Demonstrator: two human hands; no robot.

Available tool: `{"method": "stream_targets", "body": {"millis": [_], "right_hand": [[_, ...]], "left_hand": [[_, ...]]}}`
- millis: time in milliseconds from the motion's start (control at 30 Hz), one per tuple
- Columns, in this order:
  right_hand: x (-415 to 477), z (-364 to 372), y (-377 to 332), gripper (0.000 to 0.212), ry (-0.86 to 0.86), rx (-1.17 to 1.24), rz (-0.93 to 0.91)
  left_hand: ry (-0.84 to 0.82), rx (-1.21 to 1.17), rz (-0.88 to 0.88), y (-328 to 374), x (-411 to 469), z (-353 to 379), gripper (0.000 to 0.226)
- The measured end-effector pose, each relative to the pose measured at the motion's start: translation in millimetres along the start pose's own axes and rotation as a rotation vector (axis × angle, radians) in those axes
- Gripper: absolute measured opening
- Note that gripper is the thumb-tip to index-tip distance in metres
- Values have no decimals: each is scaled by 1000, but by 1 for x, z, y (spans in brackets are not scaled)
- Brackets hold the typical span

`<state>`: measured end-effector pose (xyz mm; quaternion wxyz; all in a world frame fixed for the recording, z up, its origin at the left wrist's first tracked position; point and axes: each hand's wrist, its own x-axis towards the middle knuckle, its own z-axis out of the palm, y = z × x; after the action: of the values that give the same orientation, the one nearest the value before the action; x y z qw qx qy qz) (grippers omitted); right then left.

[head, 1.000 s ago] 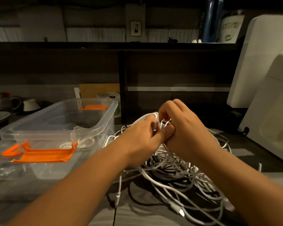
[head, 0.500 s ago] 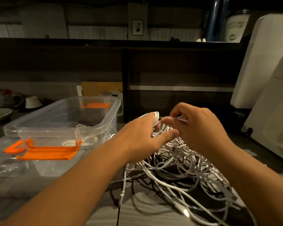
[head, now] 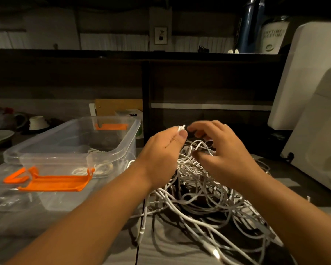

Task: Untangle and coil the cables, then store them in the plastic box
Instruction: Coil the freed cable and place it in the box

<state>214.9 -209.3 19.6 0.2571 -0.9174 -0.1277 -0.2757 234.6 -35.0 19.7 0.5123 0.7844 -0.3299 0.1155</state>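
- Cables first: the cable pile (head: 204, 197) lies on the table from the middle to the lower right of the frame. It is a messy heap with no one long way, and strands run out on all sides. A hard pull could make the knots tighter or drag the whole heap along
- The plastic box (head: 120, 148) sits at the middle left, open side up. Its long way runs from lower left toward the upper middle. Loose strands lie just beside it and might catch on its corner
- The right hand (head: 222, 150) is over the pile, fingers spread and loosely bent. It is blurry, and I see nothing held
- The left hand (head: 161, 150), at the centre, pinches a cable loop (head: 181, 128) between thumb and fingers
- That loop sticks up toward the top of the frame. I think it could slip out and spring open
- A coiled cable (head: 96, 169) lies flat inside the box, near its front wall
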Motion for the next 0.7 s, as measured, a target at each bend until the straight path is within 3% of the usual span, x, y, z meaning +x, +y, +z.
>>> {"method": "stream_targets", "body": {"millis": [100,200,333,467,700], "right_hand": [[-1,1,-3,53,-59,421,-55],[-1,6,-7,45,-117,636,-118],[-1,3,-7,25,-88,582,-137],[-1,1,-7,17,-67,565,-55],[1,2,-9,20,-2,582,93]], "left_hand": [[-73,-159,7,2,0,0,43],[-92,-344,7,7,1,-2,42],[-99,-516,-64,9,0,-5,43],[-54,-523,-140,10,2,-3,45],[121,-562,-206,6,7,-3,12]]}}
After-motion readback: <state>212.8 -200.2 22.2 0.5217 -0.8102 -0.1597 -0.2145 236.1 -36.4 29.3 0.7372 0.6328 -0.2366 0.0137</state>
